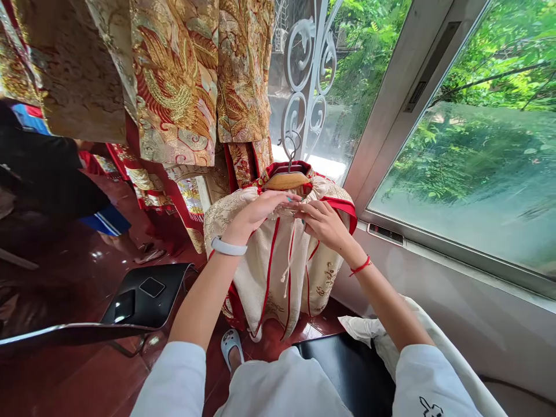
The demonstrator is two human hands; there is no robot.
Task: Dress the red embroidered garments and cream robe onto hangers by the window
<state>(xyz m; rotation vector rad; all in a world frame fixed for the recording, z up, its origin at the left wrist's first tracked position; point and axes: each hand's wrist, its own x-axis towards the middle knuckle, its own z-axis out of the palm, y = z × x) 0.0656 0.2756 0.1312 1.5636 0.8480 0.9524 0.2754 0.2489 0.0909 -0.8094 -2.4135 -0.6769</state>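
Note:
A cream garment [256, 272] with red piping and gold embroidery hangs in front of me on a wooden hanger [286, 181]. Its gathered top edge is where both my hands meet. My left hand [263, 211] is closed on that edge, fingers pointing right, with fingertips partly hidden. From the other side, my right hand [321, 220] pinches at the same spot, fingers bent around what looks like the drawstring. Two loose ends of the cream drawstring [287, 263] dangle below the hands, down the front of the garment.
Gold and red embroidered garments [174, 87] hang at upper left. A window [478, 174] with a metal frame stands at right, a small dark object [385, 234] on its sill. A black chair [152, 295] holds a phone [152, 286]; another black seat [347, 365] is near me. A person [52, 168] is at left.

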